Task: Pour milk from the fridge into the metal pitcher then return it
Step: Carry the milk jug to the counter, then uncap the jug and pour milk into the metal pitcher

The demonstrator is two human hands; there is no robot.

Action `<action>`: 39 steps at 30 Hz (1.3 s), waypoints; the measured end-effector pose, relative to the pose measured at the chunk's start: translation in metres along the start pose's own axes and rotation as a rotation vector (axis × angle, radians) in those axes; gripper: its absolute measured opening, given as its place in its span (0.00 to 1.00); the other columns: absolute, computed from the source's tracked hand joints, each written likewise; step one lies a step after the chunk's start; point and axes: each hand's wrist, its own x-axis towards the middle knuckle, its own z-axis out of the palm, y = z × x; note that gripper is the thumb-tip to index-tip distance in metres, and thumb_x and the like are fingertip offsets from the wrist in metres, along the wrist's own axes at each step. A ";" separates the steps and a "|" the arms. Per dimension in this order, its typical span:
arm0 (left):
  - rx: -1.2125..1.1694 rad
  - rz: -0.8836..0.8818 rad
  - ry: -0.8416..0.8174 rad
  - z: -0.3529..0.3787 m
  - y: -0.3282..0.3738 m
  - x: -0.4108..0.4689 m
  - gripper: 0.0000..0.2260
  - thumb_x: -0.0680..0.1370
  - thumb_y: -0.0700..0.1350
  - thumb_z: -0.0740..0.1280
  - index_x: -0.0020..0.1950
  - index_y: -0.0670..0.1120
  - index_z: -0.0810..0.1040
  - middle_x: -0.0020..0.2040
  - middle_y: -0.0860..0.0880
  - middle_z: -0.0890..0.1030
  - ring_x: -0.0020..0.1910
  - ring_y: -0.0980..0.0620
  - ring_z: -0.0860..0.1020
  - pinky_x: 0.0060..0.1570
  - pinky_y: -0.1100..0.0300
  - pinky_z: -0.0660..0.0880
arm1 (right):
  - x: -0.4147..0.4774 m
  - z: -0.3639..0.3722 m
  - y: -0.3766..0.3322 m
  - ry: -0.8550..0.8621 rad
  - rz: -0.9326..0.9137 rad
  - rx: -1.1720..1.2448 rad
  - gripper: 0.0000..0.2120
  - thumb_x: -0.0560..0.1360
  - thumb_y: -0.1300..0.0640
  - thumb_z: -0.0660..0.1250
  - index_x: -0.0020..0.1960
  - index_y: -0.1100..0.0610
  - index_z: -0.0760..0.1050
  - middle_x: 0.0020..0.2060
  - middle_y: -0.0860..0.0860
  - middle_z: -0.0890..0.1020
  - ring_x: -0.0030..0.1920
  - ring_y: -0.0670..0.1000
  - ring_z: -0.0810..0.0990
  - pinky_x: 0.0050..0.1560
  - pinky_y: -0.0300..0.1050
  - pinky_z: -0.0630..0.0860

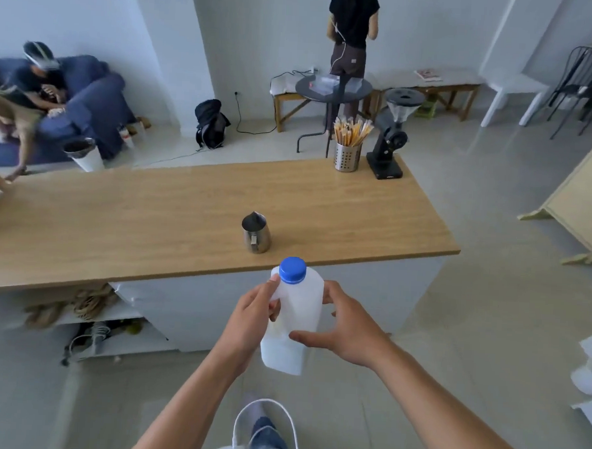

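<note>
milk bottle (297, 310), blue cap (292, 269) on, clamped in left grip (252, 316) and right grip (349, 325), short of near edge of desk (150, 223); metal pitcher (255, 232) apparently unfilled; uncapping, pouring, return left.

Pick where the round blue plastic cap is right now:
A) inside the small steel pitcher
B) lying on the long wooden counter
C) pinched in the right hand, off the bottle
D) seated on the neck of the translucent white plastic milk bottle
D: the blue cap sits on the neck of the translucent white plastic milk bottle, held by the left hand and right hand short of the small steel pitcher on the wooden counter.
</note>
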 end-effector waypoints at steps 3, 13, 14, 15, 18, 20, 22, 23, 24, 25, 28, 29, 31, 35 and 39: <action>-0.010 -0.028 0.030 -0.029 0.005 0.039 0.25 0.87 0.63 0.63 0.42 0.44 0.67 0.42 0.45 0.66 0.42 0.47 0.64 0.48 0.49 0.58 | 0.047 0.012 -0.012 -0.037 0.001 0.006 0.46 0.64 0.32 0.87 0.76 0.37 0.68 0.67 0.31 0.80 0.68 0.29 0.75 0.62 0.34 0.73; 0.043 -0.107 0.034 -0.144 0.026 0.162 0.24 0.88 0.64 0.60 0.37 0.53 0.71 0.38 0.54 0.72 0.40 0.53 0.68 0.50 0.52 0.64 | 0.212 0.053 -0.067 -0.160 -0.017 -0.045 0.49 0.64 0.32 0.87 0.78 0.35 0.68 0.70 0.31 0.78 0.71 0.33 0.76 0.71 0.44 0.76; 0.036 -0.110 0.043 -0.154 0.026 0.173 0.24 0.88 0.64 0.60 0.37 0.53 0.71 0.38 0.55 0.72 0.39 0.54 0.69 0.50 0.52 0.64 | 0.225 0.059 -0.072 -0.164 -0.022 -0.047 0.48 0.64 0.32 0.87 0.78 0.34 0.68 0.70 0.31 0.78 0.71 0.33 0.76 0.71 0.44 0.76; 0.034 -0.116 0.055 -0.162 0.027 0.183 0.23 0.88 0.63 0.61 0.37 0.53 0.72 0.38 0.55 0.72 0.38 0.55 0.69 0.50 0.52 0.64 | 0.238 0.066 -0.076 -0.171 -0.020 -0.050 0.48 0.65 0.33 0.87 0.78 0.34 0.67 0.70 0.31 0.78 0.71 0.33 0.76 0.70 0.43 0.75; 0.031 -0.141 0.097 -0.184 0.025 0.209 0.22 0.88 0.61 0.63 0.42 0.47 0.77 0.37 0.57 0.75 0.35 0.58 0.72 0.50 0.56 0.67 | 0.269 0.083 -0.088 -0.199 0.002 -0.065 0.47 0.67 0.36 0.87 0.79 0.34 0.66 0.71 0.30 0.76 0.71 0.33 0.74 0.69 0.42 0.74; 0.025 -0.152 0.104 -0.197 0.021 0.226 0.24 0.88 0.61 0.63 0.50 0.40 0.80 0.39 0.56 0.76 0.38 0.58 0.74 0.50 0.58 0.69 | 0.287 0.091 -0.094 -0.201 -0.006 -0.115 0.46 0.69 0.40 0.88 0.79 0.37 0.66 0.69 0.32 0.75 0.71 0.36 0.74 0.69 0.42 0.73; -0.001 -0.164 0.112 -0.208 0.014 0.243 0.24 0.88 0.60 0.63 0.56 0.39 0.82 0.44 0.53 0.78 0.45 0.54 0.76 0.53 0.59 0.70 | 0.306 0.091 -0.096 -0.245 -0.016 -0.194 0.43 0.73 0.46 0.87 0.81 0.41 0.67 0.62 0.29 0.71 0.68 0.40 0.72 0.65 0.41 0.70; -0.015 -0.171 0.121 -0.211 0.012 0.250 0.23 0.88 0.61 0.63 0.57 0.41 0.84 0.47 0.53 0.80 0.48 0.53 0.78 0.54 0.60 0.71 | 0.316 0.090 -0.097 -0.275 -0.014 -0.257 0.42 0.75 0.48 0.85 0.82 0.44 0.66 0.59 0.28 0.69 0.67 0.42 0.70 0.63 0.41 0.69; -0.029 -0.181 0.133 -0.214 0.011 0.257 0.21 0.88 0.61 0.63 0.58 0.44 0.85 0.49 0.53 0.82 0.51 0.53 0.80 0.55 0.60 0.71 | 0.327 0.088 -0.097 -0.307 -0.019 -0.317 0.42 0.76 0.49 0.84 0.83 0.46 0.65 0.59 0.28 0.68 0.68 0.45 0.69 0.64 0.42 0.69; -0.044 -0.184 0.147 -0.216 0.010 0.263 0.20 0.88 0.61 0.63 0.59 0.47 0.86 0.52 0.53 0.84 0.53 0.55 0.81 0.56 0.59 0.71 | 0.337 0.088 -0.094 -0.332 -0.036 -0.384 0.44 0.76 0.49 0.84 0.84 0.49 0.62 0.65 0.31 0.69 0.72 0.48 0.67 0.69 0.44 0.69; -0.093 -0.189 0.192 -0.217 0.005 0.280 0.18 0.88 0.61 0.63 0.60 0.48 0.83 0.53 0.52 0.83 0.53 0.58 0.80 0.62 0.56 0.68 | 0.363 0.089 -0.085 -0.320 -0.056 -0.610 0.57 0.78 0.42 0.80 0.91 0.55 0.47 0.88 0.51 0.54 0.89 0.57 0.48 0.86 0.56 0.58; -0.098 -0.187 0.196 -0.217 0.003 0.285 0.17 0.88 0.61 0.63 0.59 0.50 0.82 0.52 0.52 0.82 0.53 0.58 0.80 0.63 0.55 0.67 | 0.371 0.091 -0.080 -0.285 -0.024 -0.647 0.57 0.79 0.40 0.79 0.91 0.56 0.44 0.89 0.54 0.50 0.90 0.59 0.46 0.86 0.58 0.56; -0.129 -0.166 0.194 -0.217 -0.001 0.294 0.17 0.88 0.62 0.63 0.54 0.51 0.81 0.49 0.51 0.80 0.52 0.54 0.79 0.60 0.55 0.69 | 0.385 0.095 -0.077 -0.214 0.070 -0.677 0.56 0.81 0.37 0.75 0.91 0.58 0.43 0.90 0.58 0.47 0.90 0.61 0.46 0.85 0.61 0.59; -0.159 -0.134 0.217 -0.217 -0.010 0.306 0.17 0.89 0.60 0.62 0.50 0.52 0.82 0.48 0.52 0.80 0.53 0.55 0.81 0.60 0.55 0.70 | 0.400 0.106 -0.069 -0.151 0.188 -0.708 0.53 0.83 0.36 0.71 0.91 0.60 0.44 0.89 0.60 0.50 0.88 0.63 0.53 0.81 0.62 0.67; -0.109 -0.049 0.172 -0.223 -0.017 0.315 0.20 0.89 0.60 0.60 0.48 0.49 0.80 0.45 0.51 0.75 0.44 0.60 0.77 0.57 0.56 0.69 | 0.412 0.109 -0.063 -0.134 0.215 -0.730 0.42 0.85 0.42 0.72 0.87 0.59 0.56 0.81 0.57 0.66 0.78 0.61 0.71 0.69 0.59 0.77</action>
